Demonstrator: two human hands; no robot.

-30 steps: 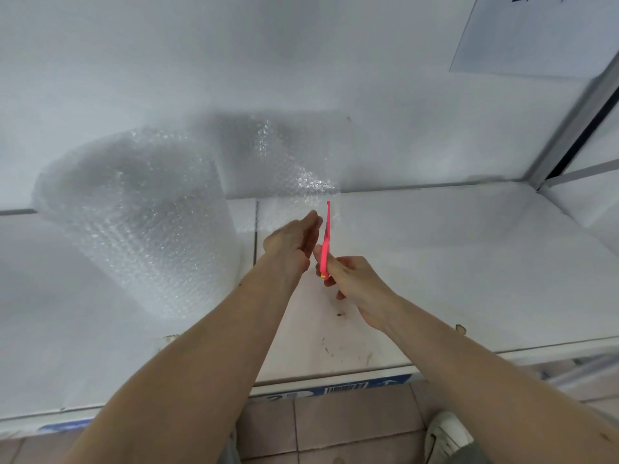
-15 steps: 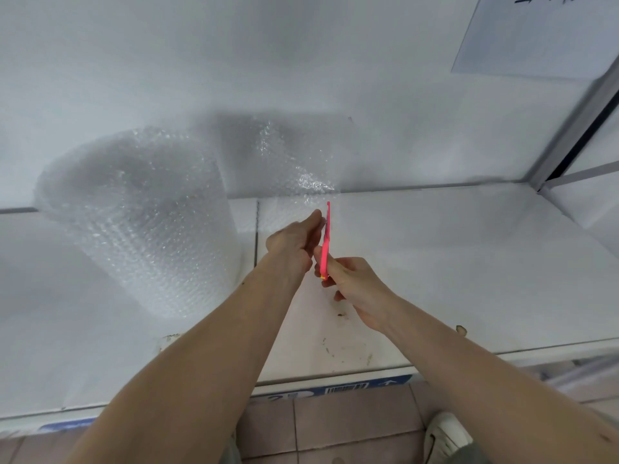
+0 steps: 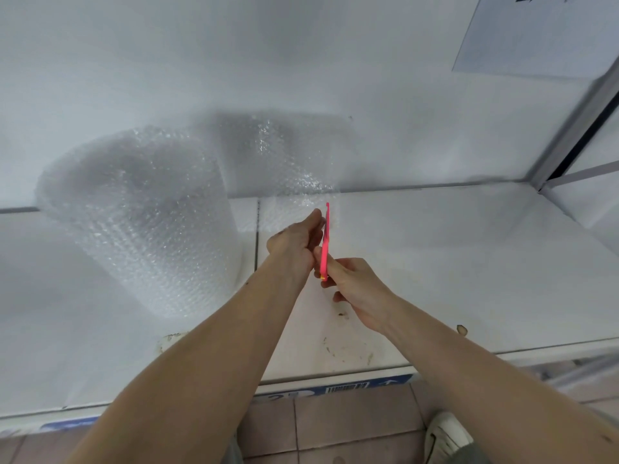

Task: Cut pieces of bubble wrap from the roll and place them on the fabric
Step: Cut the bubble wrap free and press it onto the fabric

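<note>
The roll (image 3: 140,216) stands far left on the desk (image 3: 452,262). Left hand (image 3: 294,242) pinches the unrolled sheet (image 3: 288,162); right hand (image 3: 358,289) clamps a pink cutter (image 3: 325,242). No cut piece is placed yet.

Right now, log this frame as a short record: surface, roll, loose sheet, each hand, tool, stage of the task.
surface: white table
roll: bubble wrap roll, upright, at left
loose sheet: sheet pulled off the roll toward the right
left hand: left hand pinches the sheet's edge
right hand: right hand grips the pink cutter
tool: blade end up, beside the left hand
stage: cutting; no cut piece visible
</note>
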